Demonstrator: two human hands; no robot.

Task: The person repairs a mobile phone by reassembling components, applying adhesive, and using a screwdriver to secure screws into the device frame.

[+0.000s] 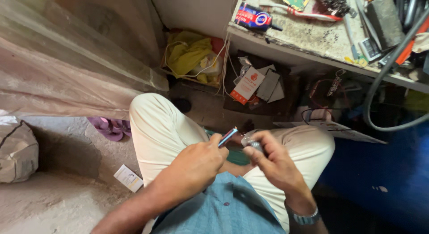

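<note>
I sit cross-legged in light trousers and a blue shirt. My left hand is closed around a thin pen-like tool with a blue and metallic shaft, its tip pointing up and to the right. My right hand pinches a small silvery part between thumb and fingers, just right of the tool's tip. Both hands meet above my lap, a few centimetres apart. What the small part is cannot be made out.
A cluttered worktop at the upper right carries a dark blue tube, tools and cables. Under it lie a yellow cloth, an orange-and-white packet and wires. Purple sandals and a small white box lie on the floor at left.
</note>
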